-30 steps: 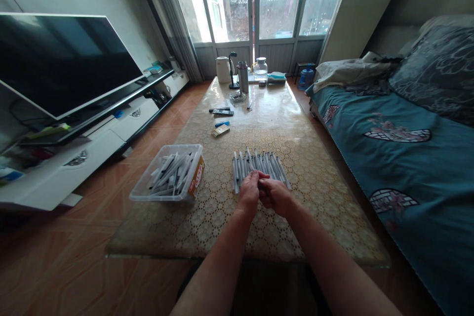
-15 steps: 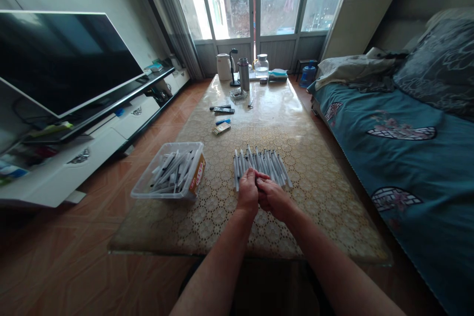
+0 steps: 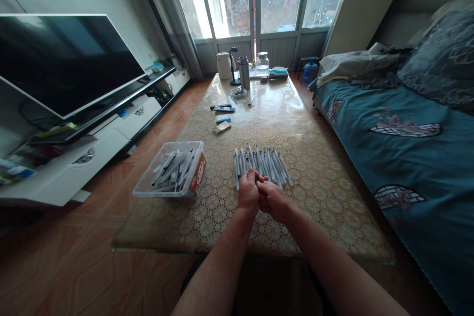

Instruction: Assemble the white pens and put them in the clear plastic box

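My left hand (image 3: pixel 247 191) and my right hand (image 3: pixel 274 196) meet at the near edge of a row of pens on the table. Both are closed, with the fingertips touching. Between them shows the dark end of a slim pen (image 3: pixel 256 179); most of it is hidden by the fingers. Beyond my hands, several whitish, translucent pens (image 3: pixel 274 164) with dark ends lie side by side, roughly parallel. To the left stands a clear plastic box (image 3: pixel 138 188) with an orange label, holding a jumble of similar pens (image 3: pixel 176 170).
The long table (image 3: pixel 222 227) has a patterned cover. Farther along it lie a small carton (image 3: pixel 222 128), a blue lighter-like object (image 3: pixel 223 121) and dark remotes (image 3: pixel 223 108). A thermos (image 3: pixel 244 73), a kettle (image 3: pixel 224 65) and a glass jug (image 3: pixel 262 65) stand at the far end.
My hands stay together in nearly the same place, with only slight finger movement. The view has shifted a little; the pens and the box have not moved on the table.
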`<state>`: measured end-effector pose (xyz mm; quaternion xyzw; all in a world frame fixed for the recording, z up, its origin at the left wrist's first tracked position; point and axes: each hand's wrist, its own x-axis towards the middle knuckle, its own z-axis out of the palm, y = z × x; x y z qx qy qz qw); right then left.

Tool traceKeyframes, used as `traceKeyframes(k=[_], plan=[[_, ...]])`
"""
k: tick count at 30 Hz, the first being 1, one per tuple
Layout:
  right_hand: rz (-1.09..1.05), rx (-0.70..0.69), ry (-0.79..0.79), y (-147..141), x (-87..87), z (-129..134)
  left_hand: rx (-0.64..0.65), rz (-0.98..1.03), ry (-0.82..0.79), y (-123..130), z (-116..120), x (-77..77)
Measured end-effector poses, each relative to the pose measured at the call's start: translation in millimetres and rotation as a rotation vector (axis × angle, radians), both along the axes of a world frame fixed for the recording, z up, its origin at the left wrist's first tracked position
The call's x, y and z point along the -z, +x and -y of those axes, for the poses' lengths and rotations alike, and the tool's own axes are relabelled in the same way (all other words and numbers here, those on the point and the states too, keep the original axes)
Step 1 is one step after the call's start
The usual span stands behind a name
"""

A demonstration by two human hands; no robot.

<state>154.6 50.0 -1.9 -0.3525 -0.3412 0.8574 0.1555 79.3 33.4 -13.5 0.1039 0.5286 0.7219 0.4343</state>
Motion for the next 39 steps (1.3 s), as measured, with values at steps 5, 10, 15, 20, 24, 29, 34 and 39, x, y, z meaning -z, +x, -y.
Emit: traceKeyframes(k=[5,10,15,20,24,29,34,39], plan=[[-0.033,0.006,0.003,2,3.3,2,0.099,-0.018,0.014,-3,2,0.8],[-0.047,0.048,0.004,0,3.2,6,0.078,-0.007,0.016,-3,3,-0.6],[-0.103,0.087,-0.079,-4,5.8,7,0.083,0.032,0.053,-5,4,-2.8],[-0.163,0.084,-0.170,-6,10.6,8,0.093,0.122,0.066,-9,6,-3.2],[-0.175,0.087,-0.138,-6,9.3,13,0.123,0.034,0.002,-12,7,-5.2],[-0.171,0.098,-0.131,-7,8.0,17,0.161,-0.012,-0.047,-16,8,-5.8],[-0.163,0.128,-0.147,-12,11.6,19,0.141,0.066,-0.056,-17,6,-2.9],[-0.088,0.186,-0.014,-17,10.5,19,0.081,-0.206,-0.027,-16,5,-3.9]])
